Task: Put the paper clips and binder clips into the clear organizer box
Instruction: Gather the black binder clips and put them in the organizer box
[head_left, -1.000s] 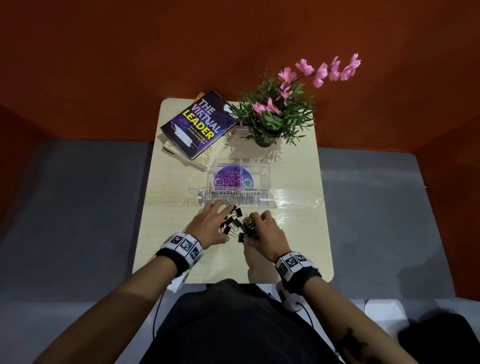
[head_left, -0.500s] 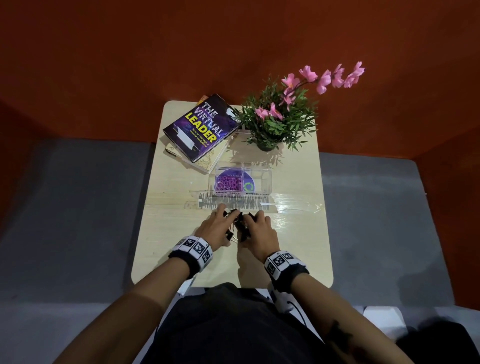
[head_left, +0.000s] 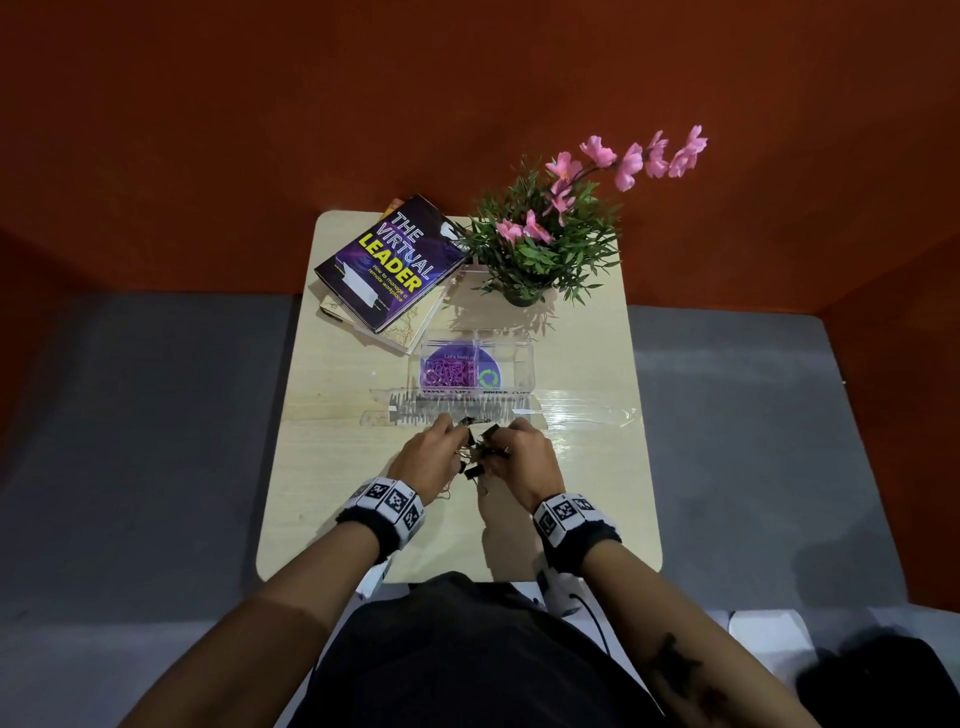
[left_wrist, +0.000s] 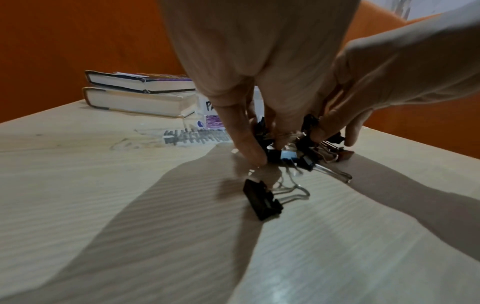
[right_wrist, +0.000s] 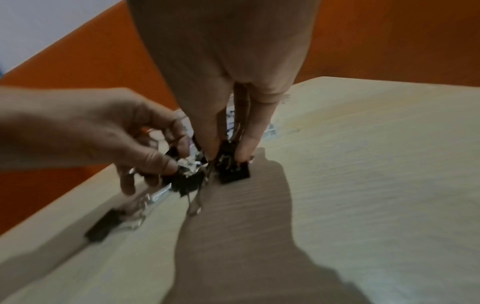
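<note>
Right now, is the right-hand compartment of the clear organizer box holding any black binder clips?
No, that compartment of the clear organizer box is bare.

Pale wood-grain tabletop (head_left: 332, 447): smooth laminate look, fine ribbed grain, soft sheen toward its near edge.
Black binder clips with bright wire handles (left_wrist: 262, 198): matt black bodies, polished silvery metal loops.
Clear plastic organizer box (head_left: 519, 364): transparent, glossy walls; its clear flat lid (head_left: 582, 415) glares strongly.
Purple paper clips (head_left: 449, 371): glossy coated finish.
Purple paperback book (head_left: 389, 262): glossy printed cover; paper page edges matt.
Wristbands (head_left: 387, 501): black fuzzy cloth, matt printed panels.
</note>
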